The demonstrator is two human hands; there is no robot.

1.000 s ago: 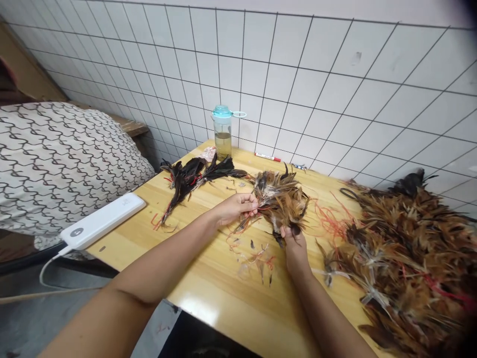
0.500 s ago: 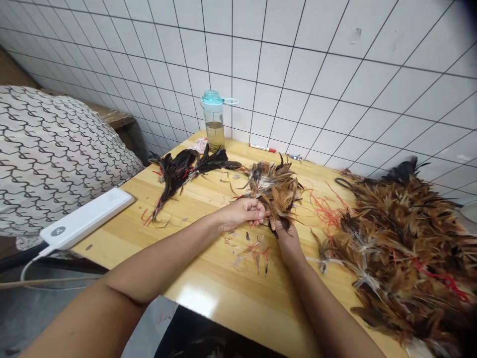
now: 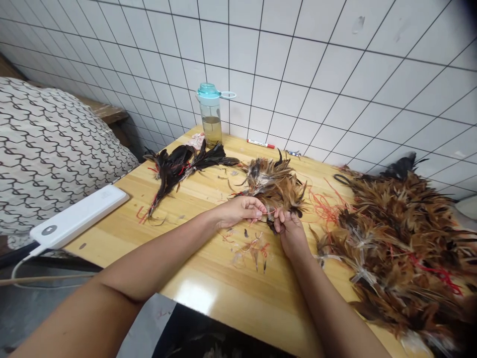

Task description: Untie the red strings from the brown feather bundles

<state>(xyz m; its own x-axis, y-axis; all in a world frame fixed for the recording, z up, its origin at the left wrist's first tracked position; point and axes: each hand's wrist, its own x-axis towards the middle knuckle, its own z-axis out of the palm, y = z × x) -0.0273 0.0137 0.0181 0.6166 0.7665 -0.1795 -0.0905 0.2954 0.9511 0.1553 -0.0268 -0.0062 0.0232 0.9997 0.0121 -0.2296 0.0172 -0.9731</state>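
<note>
A bundle of brown and orange feathers [image 3: 274,186] lies on the wooden table [image 3: 208,283], just beyond both hands. My left hand [image 3: 238,211] is closed, its fingertips pinching a thin red thread [image 3: 271,213] at the bundle's near end. My right hand [image 3: 292,233] is closed too, gripping the lower tip of the bundle and the same thread. The two hands nearly touch. Loose bits of thread and small feathers [image 3: 251,248] are scattered on the table right under them.
A big heap of brown feathers [image 3: 402,243] fills the table's right side. Black feathers [image 3: 179,166] lie at the far left, near a water bottle [image 3: 209,117] and a red marker [image 3: 261,144] by the tiled wall. A white power bank [image 3: 76,216] sits at the left edge.
My left hand has slid right and toward me until it meets my right hand at the bundle's near end. The view has shifted slightly.
</note>
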